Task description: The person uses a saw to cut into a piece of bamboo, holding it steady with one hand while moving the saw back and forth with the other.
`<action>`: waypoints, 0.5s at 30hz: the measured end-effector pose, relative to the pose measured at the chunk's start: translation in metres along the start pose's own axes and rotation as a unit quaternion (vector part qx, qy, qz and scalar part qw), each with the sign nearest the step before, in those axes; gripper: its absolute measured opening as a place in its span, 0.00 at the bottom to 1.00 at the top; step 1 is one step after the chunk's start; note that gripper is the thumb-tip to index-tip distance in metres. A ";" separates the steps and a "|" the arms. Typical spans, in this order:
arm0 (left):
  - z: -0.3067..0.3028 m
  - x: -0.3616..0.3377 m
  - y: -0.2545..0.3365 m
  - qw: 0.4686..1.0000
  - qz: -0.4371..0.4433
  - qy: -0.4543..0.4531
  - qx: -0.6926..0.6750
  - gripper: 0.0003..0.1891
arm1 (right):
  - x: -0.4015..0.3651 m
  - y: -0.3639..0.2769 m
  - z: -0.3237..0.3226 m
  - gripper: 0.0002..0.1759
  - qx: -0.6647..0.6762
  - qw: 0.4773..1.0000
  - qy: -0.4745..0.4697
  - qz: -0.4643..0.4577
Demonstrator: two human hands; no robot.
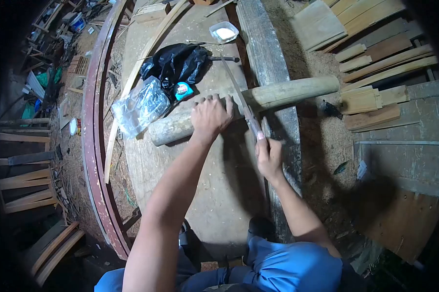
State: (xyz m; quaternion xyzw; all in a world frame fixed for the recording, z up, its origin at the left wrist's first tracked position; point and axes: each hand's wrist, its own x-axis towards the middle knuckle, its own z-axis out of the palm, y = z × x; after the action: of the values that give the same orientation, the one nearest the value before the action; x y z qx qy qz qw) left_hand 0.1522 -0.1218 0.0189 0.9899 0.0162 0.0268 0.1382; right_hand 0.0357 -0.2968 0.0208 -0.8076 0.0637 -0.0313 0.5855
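A thick round wooden pole (287, 91) lies across a workbench (214, 194), running from lower left to upper right. My left hand (210, 117) presses down on the pole near its middle, fingers spread over the top. My right hand (269, 156) grips the handle of a handsaw (237, 90). The saw's long thin blade rests across the pole just right of my left hand.
A black plastic bag (176, 62), a clear plastic bag (140, 106) and a blue tape measure (183, 90) lie behind the pole. A small plastic tub (224, 32) sits farther back. Stacked timber offcuts (380, 58) fill the upper right. Sawdust covers the floor.
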 end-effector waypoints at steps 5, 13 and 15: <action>0.004 -0.005 -0.001 1.000 0.011 0.007 -0.004 0.30 | -0.074 0.008 -0.033 0.33 0.084 0.993 -0.048 0.067; -0.004 0.007 -0.001 0.999 -0.014 -0.042 -0.020 0.30 | -0.070 0.005 -0.032 0.31 0.049 0.997 -0.025 0.059; -0.004 0.007 0.000 0.999 -0.012 -0.036 -0.017 0.30 | -0.067 0.000 -0.031 0.32 0.059 0.996 -0.030 0.060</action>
State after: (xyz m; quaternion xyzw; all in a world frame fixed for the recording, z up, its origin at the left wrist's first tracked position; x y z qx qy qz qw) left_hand 0.1591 -0.1202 0.0228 0.9874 0.0224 -0.0100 0.1562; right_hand -0.0341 -0.3169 0.0323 -0.7667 0.0922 0.0244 0.6348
